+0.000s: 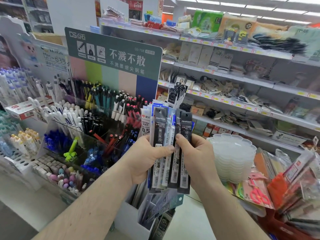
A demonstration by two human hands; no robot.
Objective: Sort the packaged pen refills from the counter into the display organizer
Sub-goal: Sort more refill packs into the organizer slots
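While both hands hold the fanned stack of refill packs (pixel 170 149) at chest height, the packs stand upright, long axis vertical, hang-holes at top. Left hand (pixel 147 158) grips the stack from the left, thumb laid across the front of a dark pack. Right hand (pixel 195 158) pinches the rightmost dark pack (pixel 185 153) at mid-length, thumb on its face, fingers behind; it looks set to draw that one off, though this is a guess. Directly below the hands sits the white display organizer (pixel 131 217), its slots already holding packs that lean to the right, one with a teal header. So the drop is straight down and slightly toward the person; the held pack's long axis already roughly matches the slots, needing only a tilt. Right hand is the nearer for the right-side slots. More dark packs (pixel 177 93) stand upright behind the stack, near the green sign (pixel 112 54). Hard to read: how many packs are in the stack, which slot matches which brand, and the organizer's dividers, mostly hidden behind the stack and forearms. Fingers of both hands behind the packs are out of sight. Desk surface under the organizer is barely visible; no loose packs can be made out on it.
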